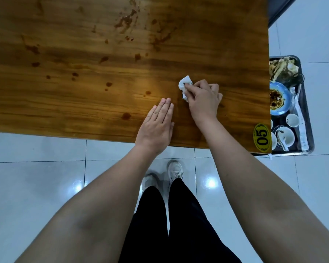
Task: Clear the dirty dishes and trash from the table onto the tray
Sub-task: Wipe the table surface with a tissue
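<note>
A white crumpled napkin [184, 86] lies on the wooden table [84, 63], pressed down and gripped by my right hand [202, 100]. My left hand [158, 123] rests flat on the table near its front edge, fingers together, holding nothing. Dark sauce stains [124, 21] speckle the tabletop. To the right of the table, lower down, a metal tray [309, 133] holds a blue plate with food remains [278, 98], small white bowls [285, 136], a white spoon, food scraps [281, 68] and wrappers.
A yellow oval tag with "05" [262, 137] sits at the table's front right corner. The floor is glossy white tile [36, 177]. My legs and light shoes [175, 170] stand just before the table's front edge.
</note>
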Tool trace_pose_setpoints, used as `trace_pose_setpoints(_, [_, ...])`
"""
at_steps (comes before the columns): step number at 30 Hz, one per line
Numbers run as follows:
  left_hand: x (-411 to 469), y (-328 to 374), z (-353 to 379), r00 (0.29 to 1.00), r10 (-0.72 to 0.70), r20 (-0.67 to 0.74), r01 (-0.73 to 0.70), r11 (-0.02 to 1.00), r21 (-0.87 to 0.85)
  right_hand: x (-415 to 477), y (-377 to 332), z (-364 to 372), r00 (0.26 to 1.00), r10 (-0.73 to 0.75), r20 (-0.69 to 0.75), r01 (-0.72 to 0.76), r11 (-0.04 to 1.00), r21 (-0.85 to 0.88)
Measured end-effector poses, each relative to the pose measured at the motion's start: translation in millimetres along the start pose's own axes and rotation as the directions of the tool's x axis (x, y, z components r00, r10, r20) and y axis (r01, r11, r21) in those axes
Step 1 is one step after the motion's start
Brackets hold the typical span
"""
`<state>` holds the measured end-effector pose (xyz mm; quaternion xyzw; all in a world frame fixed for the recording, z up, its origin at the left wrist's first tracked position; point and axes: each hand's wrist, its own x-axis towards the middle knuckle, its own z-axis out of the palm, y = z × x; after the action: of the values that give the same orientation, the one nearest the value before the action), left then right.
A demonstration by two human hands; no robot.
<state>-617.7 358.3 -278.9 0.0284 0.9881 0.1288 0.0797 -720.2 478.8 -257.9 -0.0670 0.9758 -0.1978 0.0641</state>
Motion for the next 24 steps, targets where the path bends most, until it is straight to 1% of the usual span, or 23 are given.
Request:
trace_pose_setpoints(3, [0,1,-2,1.000,0.012,0.001,-0.012,1.000,-0.027,-17,8,-4,1.000,0.008,0.017,-0.009,1.000,0.012])
trace_pose_setpoints(8, [-1,4,-5,1.000,0.007,0.001,-0.007,1.000,-0.003,-60,29,-4,1.000,0.030,0.001,-0.030,0.994,0.109])
trace_pose_setpoints(11, [0,4,-6,1.000,-0.005,0.023,0.004,1.000,0.016,-65,33,-4,0.999,0.038,-0.022,-0.034,0.990,0.139])
trace_pose_setpoints(14, [0,4,-6,1.000,-0.012,0.026,0.011,1.000,0.027,-56,30,-7,1.000,0.016,-0.023,-0.013,0.995,0.100])
trace_pose_setpoints(20, [1,3,-4,0.999,-0.022,0.048,0.021,0.999,0.025,-11,16,-11,1.000,0.025,0.015,-0.025,0.999,0.026])
trace_pose_setpoints(24, [1,2,-3,0.999,-0.020,0.034,0.020,1.000,-0.015,21,7,-12,0.999,0.041,0.016,-0.040,0.998,-0.038])
